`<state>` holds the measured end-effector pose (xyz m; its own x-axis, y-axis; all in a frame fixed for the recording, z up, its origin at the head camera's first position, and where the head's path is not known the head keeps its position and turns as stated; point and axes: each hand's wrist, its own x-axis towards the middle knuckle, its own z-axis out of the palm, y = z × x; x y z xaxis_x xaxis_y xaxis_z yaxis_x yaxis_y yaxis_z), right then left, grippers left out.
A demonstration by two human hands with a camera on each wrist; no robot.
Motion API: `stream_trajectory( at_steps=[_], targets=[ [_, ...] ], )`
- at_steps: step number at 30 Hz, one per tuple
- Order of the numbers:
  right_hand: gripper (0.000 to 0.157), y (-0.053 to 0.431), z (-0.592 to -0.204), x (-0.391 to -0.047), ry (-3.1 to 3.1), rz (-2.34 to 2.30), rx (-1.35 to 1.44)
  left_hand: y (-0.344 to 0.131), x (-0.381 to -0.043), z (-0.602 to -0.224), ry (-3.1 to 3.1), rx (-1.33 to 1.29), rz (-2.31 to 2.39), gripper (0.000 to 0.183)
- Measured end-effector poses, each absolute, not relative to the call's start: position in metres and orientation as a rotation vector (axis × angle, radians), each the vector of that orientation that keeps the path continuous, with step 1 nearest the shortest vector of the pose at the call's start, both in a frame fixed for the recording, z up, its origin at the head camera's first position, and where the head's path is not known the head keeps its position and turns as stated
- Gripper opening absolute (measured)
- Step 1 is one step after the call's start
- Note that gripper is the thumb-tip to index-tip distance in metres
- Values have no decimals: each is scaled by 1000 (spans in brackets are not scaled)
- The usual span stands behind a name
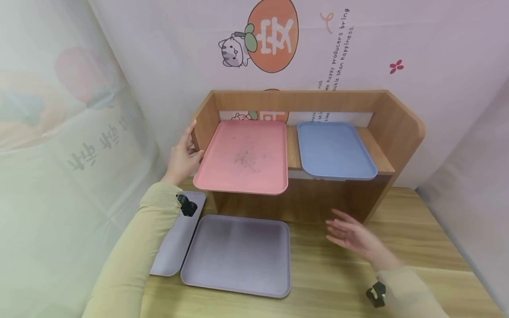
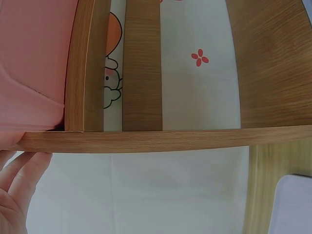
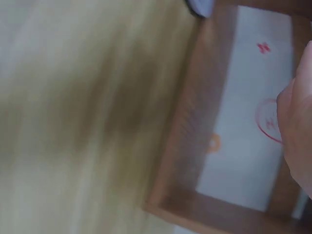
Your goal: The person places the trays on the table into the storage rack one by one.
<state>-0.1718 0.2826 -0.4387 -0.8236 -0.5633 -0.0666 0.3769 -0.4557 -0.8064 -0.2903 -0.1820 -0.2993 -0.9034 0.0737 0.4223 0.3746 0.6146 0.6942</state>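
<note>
A wooden desk shelf [image 1: 296, 100] stands against the back. My left hand [image 1: 184, 157] rests on the outside of its left side panel [image 2: 165, 141], fingers fairly straight and thumb near the pink tray [image 1: 246, 154]. That tray lies on the shelf board at the left, its front edge jutting out. Beside it on the right, a blue tray [image 1: 336, 150] also overhangs the board. Blurred in the head view, my right hand [image 1: 354, 236] is in front of the shelf's lower right opening, fingers spread and holding nothing. Only part of this hand [image 3: 298, 122] shows in the right wrist view.
A greyish-purple tray [image 1: 238, 256] lies on the wooden table [image 1: 326, 274] before the shelf. Left of it, another greyish-purple tray [image 1: 172, 247] is partly hidden by my left sleeve. Printed white cloth [image 1: 171, 57] hangs behind and at the sides.
</note>
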Motion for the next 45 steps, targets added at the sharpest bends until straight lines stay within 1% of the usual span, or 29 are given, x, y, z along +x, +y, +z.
stream_trajectory(
  at_steps=[5,8,10,15,17,26,34,37,42,45],
  targets=[
    [27,260,-461,-169,1290,-2227,-101,-181,-292,-298,-2482,-356,-1207,90],
    [30,248,-472,-170,1347,-2200,-45,-180,-292,-298,-2488,-343,-1211,90],
    [37,242,-478,-170,1387,-2178,-34,-180,-291,-298,-2491,-336,-1208,90],
    [65,226,-492,-171,1565,-2062,-62,-179,-291,-297,-2493,-336,-1211,91],
    [70,219,-497,-170,1652,-1999,-73,-179,-291,-297,-2496,-335,-1214,91],
    [64,191,-510,-165,1867,-1850,-55,-180,-293,-296,-2503,-334,-1232,91],
    [70,180,-522,-169,1892,-1814,-98,-181,-291,-297,-2505,-332,-1226,91],
    [69,176,-527,-169,1957,-1804,-141,-181,-291,-297,-2509,-330,-1228,91],
    [62,167,-534,-166,2280,-1675,-304,-181,-291,-297,-2497,-332,-1253,91],
    [59,163,-536,-165,2476,-1571,-305,-181,-291,-297,-2492,-332,-1251,91]
  ],
)
